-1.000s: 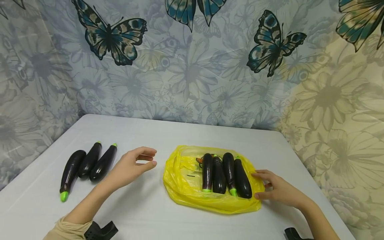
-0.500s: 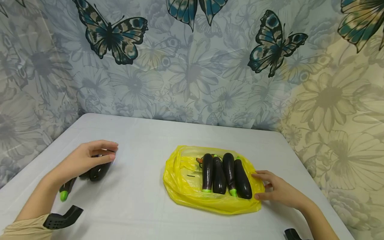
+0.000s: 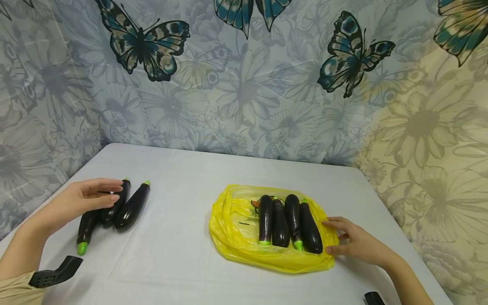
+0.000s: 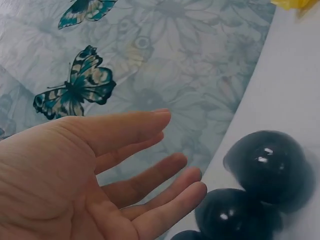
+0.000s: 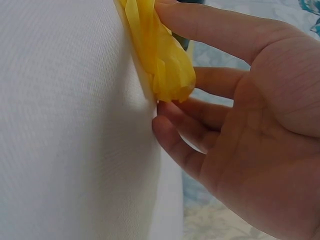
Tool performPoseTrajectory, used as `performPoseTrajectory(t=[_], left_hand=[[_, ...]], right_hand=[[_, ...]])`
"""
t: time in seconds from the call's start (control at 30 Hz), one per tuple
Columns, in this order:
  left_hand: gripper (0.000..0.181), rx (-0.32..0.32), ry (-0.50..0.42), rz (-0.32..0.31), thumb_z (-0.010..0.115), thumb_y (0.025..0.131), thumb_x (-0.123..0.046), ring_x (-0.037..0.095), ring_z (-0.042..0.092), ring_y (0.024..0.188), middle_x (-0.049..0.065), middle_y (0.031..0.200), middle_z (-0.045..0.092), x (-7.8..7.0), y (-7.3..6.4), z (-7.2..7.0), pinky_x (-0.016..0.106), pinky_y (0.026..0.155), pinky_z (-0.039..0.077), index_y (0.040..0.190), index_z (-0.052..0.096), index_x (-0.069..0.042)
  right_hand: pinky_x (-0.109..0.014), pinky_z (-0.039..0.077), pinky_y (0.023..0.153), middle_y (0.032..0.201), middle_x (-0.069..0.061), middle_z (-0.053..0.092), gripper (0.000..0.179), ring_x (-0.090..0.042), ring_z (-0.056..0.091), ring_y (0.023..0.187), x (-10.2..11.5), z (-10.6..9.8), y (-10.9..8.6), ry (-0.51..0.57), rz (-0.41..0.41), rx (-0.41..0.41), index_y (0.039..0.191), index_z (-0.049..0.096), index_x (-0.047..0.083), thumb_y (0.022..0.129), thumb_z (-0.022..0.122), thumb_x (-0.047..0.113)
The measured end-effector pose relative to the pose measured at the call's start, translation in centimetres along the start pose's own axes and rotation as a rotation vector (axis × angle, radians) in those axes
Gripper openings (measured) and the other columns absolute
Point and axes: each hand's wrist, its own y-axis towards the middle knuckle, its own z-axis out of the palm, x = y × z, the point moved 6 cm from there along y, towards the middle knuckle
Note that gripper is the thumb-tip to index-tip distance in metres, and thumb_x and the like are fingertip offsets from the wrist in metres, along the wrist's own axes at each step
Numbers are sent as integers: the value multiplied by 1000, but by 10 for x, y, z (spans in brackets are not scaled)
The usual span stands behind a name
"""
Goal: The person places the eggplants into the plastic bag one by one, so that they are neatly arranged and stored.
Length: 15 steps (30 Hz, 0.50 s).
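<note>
Three dark glossy eggplants lie at the table's left: the leftmost eggplant (image 3: 87, 228), the middle eggplant (image 3: 114, 209) and the right eggplant (image 3: 133, 207). My left hand (image 3: 81, 199) is over the leftmost one, hiding its upper part; the fingers are extended, with thumb and fingers apart. In the left wrist view the palm is bare, and rounded eggplant ends (image 4: 267, 165) show beyond the fingertips. Several more eggplants (image 3: 280, 222) lie side by side on a yellow plastic bag (image 3: 228, 245). My right hand (image 3: 356, 241) holds the bag's right edge between thumb and fingers.
A white-covered table (image 3: 171, 254) runs back to a wall hanging with butterflies and flowers (image 3: 244, 93). A small orange and dark item (image 3: 255, 205) shows beside the eggplants on the bag. A black wrist mount (image 3: 57, 273) sits on the left sleeve.
My left hand has moved left, away from the table's middle, across the right and middle eggplants to the leftmost one. My right hand has stayed at the bag's edge.
</note>
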Motion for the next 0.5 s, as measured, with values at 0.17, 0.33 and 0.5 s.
performPoseTrajectory(t=[0.17,0.33,0.5], left_hand=[[52,19,17,-3,64,98,-32,0,55,114,10,143,49,2,8,12,20,84,48,143,51,-11],[60,40,-10,-33,68,95,-34,6,57,116,14,141,51,-1,12,21,18,85,47,144,48,-8],[63,48,-37,-39,73,91,-31,16,57,120,17,137,54,-3,16,29,21,85,48,143,49,-5]], right_hand=[[-31,49,81,146,-30,34,74,-28,52,105,-1,0,-1,0,-2,-2,142,48,-4,84,80,29],[-31,50,80,145,-31,34,74,-28,53,105,1,-1,-2,14,-9,-1,142,47,-5,84,80,27],[-31,49,80,145,-31,34,74,-27,52,104,0,0,-2,16,-8,-4,142,47,-5,84,80,27]])
